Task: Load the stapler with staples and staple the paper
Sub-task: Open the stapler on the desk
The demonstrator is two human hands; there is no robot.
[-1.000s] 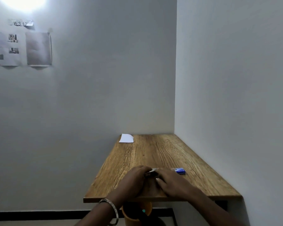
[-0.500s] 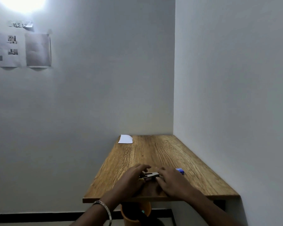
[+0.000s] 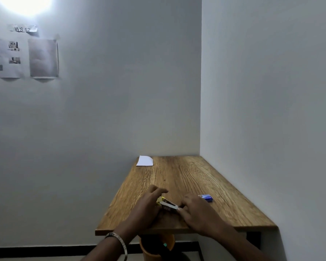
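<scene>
A small stapler (image 3: 167, 204) with a yellow end and a metal top lies between my two hands near the front of the wooden table (image 3: 186, 178). My left hand (image 3: 149, 206) grips its yellow end, fingers curled over it. My right hand (image 3: 196, 210) pinches its other end with the fingertips. A small blue staple box (image 3: 207, 197) lies just right of my right hand. A folded white paper (image 3: 145, 160) sits at the table's far left corner.
Walls close the table in at the back and on the right. An orange bin (image 3: 156, 247) stands on the floor under the front edge. Printed sheets (image 3: 24, 57) hang on the back wall at upper left.
My hands have drawn slightly apart, and more of the stapler shows between them, including its yellow end. The staple box and paper have not moved.
</scene>
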